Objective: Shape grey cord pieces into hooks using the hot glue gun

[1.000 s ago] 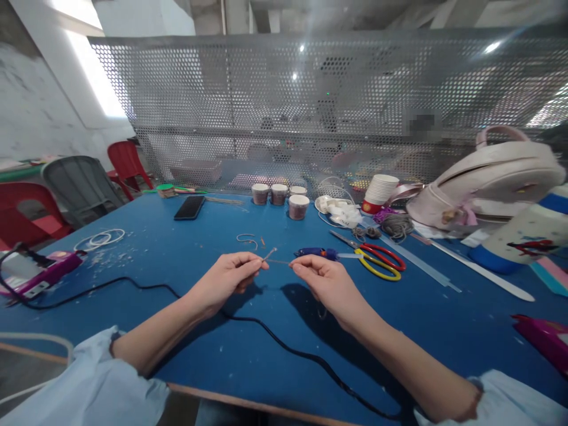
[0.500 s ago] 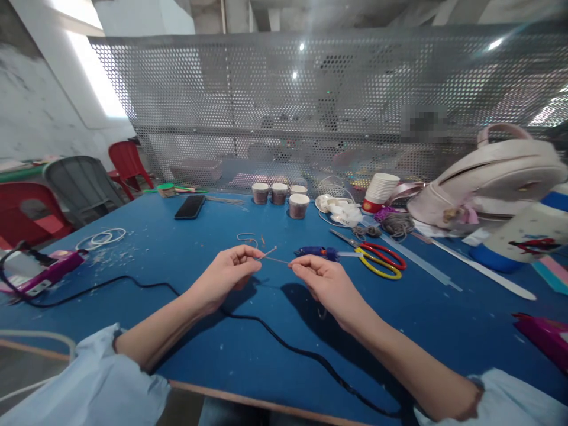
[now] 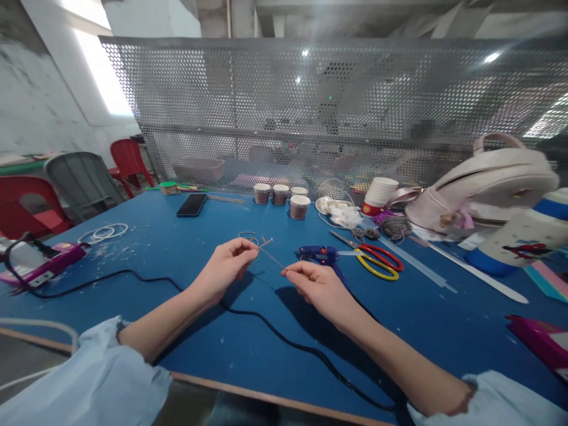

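My left hand (image 3: 231,264) pinches a short thin stick or wire (image 3: 265,243), whose tip pokes out past the fingertips. From it a fine greyish thread (image 3: 272,258) runs taut down to my right hand (image 3: 313,285), which pinches the other end between thumb and finger. Both hands hover over the blue table (image 3: 248,361). Just behind my right hand lies a blue glue gun (image 3: 318,254) with a clear glue stick in its back. Scissors (image 3: 377,261) with red and yellow handles lie to its right. A small curl of pale wire (image 3: 248,235) rests beyond my left hand.
A black cable (image 3: 261,318) crosses the table below my hands. Several small filled cups (image 3: 299,208) stand at the back, left of stacked paper cups (image 3: 382,192). A phone (image 3: 192,205), grey yarn (image 3: 396,228), pale bag (image 3: 483,183), bottle (image 3: 517,239) and purple power strip (image 3: 42,269) surround the workspace.
My right hand has moved slightly left and down, so the thread now slopes more steeply. The stick's tip in my left hand has shifted a little. The head view has shifted slightly.
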The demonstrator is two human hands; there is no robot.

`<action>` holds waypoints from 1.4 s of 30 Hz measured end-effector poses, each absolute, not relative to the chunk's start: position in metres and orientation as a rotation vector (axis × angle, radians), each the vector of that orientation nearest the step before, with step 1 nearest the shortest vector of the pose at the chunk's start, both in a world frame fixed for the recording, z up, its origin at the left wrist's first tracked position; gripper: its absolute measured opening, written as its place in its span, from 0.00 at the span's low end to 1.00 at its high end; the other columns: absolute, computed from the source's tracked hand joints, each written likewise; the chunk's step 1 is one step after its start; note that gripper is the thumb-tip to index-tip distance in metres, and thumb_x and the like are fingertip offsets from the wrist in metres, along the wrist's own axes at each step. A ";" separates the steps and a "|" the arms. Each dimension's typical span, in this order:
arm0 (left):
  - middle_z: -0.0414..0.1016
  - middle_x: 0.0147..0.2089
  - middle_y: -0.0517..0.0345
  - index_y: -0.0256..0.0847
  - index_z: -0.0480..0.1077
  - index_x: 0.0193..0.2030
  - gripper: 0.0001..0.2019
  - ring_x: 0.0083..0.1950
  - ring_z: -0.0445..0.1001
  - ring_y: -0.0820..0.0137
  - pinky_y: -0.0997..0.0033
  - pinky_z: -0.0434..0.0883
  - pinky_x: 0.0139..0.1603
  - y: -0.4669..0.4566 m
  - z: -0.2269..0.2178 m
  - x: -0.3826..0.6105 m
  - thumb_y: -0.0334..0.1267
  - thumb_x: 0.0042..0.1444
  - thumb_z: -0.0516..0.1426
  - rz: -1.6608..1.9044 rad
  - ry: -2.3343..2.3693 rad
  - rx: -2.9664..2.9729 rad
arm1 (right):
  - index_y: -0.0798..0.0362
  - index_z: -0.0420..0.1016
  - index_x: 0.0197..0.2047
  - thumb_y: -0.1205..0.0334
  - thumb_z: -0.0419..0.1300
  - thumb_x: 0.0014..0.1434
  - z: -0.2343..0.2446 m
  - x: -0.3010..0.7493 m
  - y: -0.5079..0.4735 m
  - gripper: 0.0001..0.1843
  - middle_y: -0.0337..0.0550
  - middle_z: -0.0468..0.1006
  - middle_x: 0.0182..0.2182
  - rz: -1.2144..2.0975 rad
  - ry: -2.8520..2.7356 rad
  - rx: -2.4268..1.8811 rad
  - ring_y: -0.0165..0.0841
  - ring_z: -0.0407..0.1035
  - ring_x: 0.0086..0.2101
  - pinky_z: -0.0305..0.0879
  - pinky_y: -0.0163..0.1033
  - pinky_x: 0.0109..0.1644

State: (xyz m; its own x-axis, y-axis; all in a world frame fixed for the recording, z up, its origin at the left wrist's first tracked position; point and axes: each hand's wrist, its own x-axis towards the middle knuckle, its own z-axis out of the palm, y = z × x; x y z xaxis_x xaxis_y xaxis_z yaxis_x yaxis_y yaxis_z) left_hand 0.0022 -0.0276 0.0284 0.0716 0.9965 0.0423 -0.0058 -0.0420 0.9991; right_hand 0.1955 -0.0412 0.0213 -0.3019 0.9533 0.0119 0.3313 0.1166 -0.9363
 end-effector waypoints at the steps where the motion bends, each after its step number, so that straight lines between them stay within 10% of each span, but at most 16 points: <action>1: 0.55 0.17 0.70 0.38 0.68 0.31 0.10 0.18 0.51 0.80 0.78 0.48 0.18 -0.028 0.028 0.003 0.42 0.46 0.60 1.203 1.152 1.272 | 0.54 0.75 0.35 0.55 0.54 0.56 0.022 0.195 -0.042 0.13 0.32 0.59 0.17 1.188 -1.747 -1.245 0.24 0.52 0.19 0.49 0.30 0.21; 9: 0.55 0.17 0.70 0.38 0.70 0.30 0.09 0.17 0.49 0.81 0.78 0.45 0.17 -0.025 0.022 0.004 0.42 0.46 0.60 1.255 1.119 1.286 | 0.54 0.73 0.37 0.56 0.50 0.59 0.017 0.202 -0.044 0.14 0.31 0.63 0.15 1.150 -1.977 -1.305 0.25 0.58 0.15 0.54 0.31 0.20; 27: 0.53 0.13 0.72 0.38 0.69 0.26 0.11 0.13 0.46 0.83 0.77 0.41 0.15 -0.013 0.015 0.006 0.41 0.40 0.64 1.224 1.115 1.162 | 0.50 0.75 0.41 0.54 0.50 0.62 0.024 0.255 -0.083 0.15 0.46 0.78 0.41 0.045 -2.355 -1.334 0.40 0.70 0.42 0.61 0.43 0.48; 42: 0.53 0.13 0.71 0.38 0.69 0.26 0.08 0.14 0.47 0.82 0.78 0.44 0.14 -0.007 0.008 0.008 0.40 0.44 0.62 1.133 1.154 1.187 | 0.56 0.77 0.36 0.45 0.56 0.51 0.008 0.271 0.005 0.22 0.45 0.79 0.27 0.630 -2.048 -1.838 0.40 0.72 0.29 0.64 0.39 0.30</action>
State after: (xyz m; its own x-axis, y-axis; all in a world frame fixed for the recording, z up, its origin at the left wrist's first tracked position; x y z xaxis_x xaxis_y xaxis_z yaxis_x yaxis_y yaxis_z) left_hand 0.0082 -0.0069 0.0083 0.0756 0.9961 -0.0466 -0.0282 0.0488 0.9984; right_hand 0.2706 0.0046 0.0080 -0.1232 0.9908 -0.0558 0.8511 0.0766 -0.5195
